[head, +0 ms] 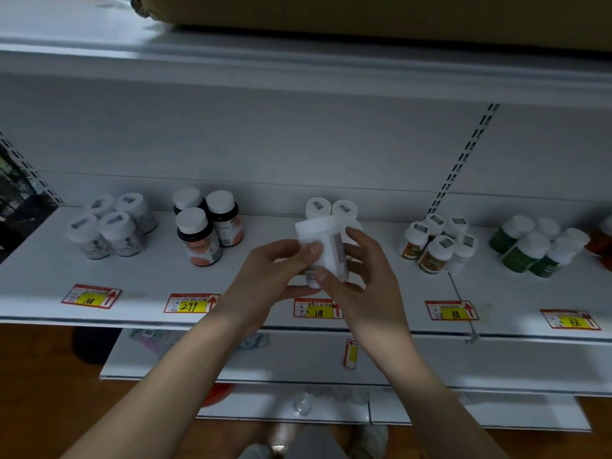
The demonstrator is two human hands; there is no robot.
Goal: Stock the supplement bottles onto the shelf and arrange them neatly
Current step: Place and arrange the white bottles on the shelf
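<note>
White shelf (251, 293), dim light, five price tags along its front edge. I count five bottle groups standing behind them; the middle pair (331, 208), behind tag 118 (318, 309), is thinnest, so stocking looks partly done. A white bottle (323, 250) is above that spot, off the shelf, gripped by left hand (275, 273) and right hand (361, 276). Its contents cannot be seen.

Dim, bluish light is falling from above on the shelf (149, 279); wide-angle distortion is bending its edges; bottles at far right (543, 246) are blurring.
</note>
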